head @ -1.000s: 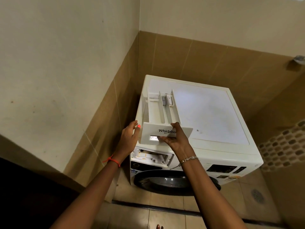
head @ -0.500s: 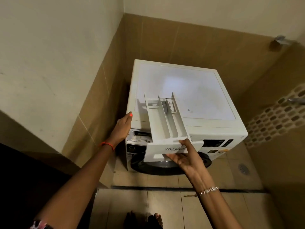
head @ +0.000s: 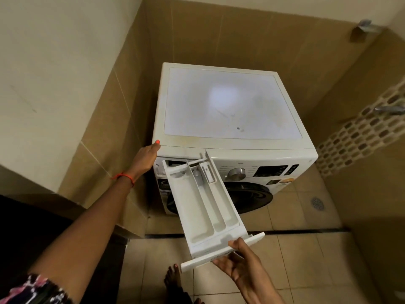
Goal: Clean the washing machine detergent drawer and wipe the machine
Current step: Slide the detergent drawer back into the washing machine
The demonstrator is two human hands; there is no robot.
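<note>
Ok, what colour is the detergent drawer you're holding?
White all over, the detergent drawer, like the washing machine. The head view shows it best.

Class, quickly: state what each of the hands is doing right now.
Left hand: open, resting against the washing machine corner.
Right hand: gripping the detergent drawer front.

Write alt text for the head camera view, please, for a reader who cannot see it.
A person's right hand holds a white detergent drawer by its front panel, clear of a white washing machine. The left hand rests on the machine's front left corner, in a tan-tiled room.
</note>
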